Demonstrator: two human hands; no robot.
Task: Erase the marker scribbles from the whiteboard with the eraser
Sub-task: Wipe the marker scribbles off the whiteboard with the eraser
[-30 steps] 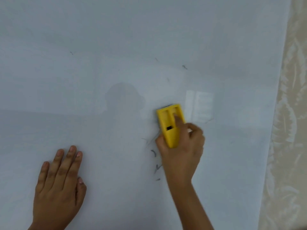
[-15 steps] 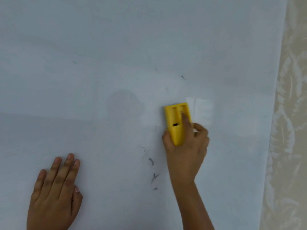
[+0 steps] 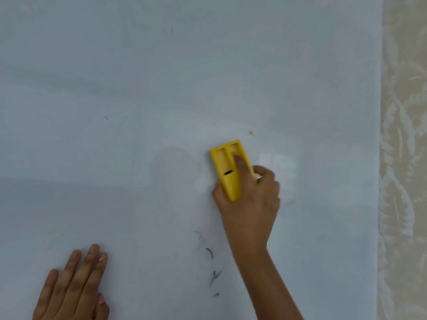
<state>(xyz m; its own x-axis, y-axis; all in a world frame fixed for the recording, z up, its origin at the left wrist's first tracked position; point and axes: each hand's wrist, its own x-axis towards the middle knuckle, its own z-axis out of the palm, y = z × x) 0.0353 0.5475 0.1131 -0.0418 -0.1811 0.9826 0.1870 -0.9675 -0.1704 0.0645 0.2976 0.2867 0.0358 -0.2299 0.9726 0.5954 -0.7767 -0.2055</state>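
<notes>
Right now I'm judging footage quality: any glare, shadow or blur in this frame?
Head view: a bright window-like glare patch lies on the whiteboard beside the right hand; a faint head-shaped shadow sits left of the yellow eraser; that hand looks slightly motion-blurred.

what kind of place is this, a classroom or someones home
Hard to say; possibly a home room. A glossy whiteboard fills the view, beside a cream leaf-patterned curtain or wallpaper. The right hand wipes with a yellow eraser.
</notes>
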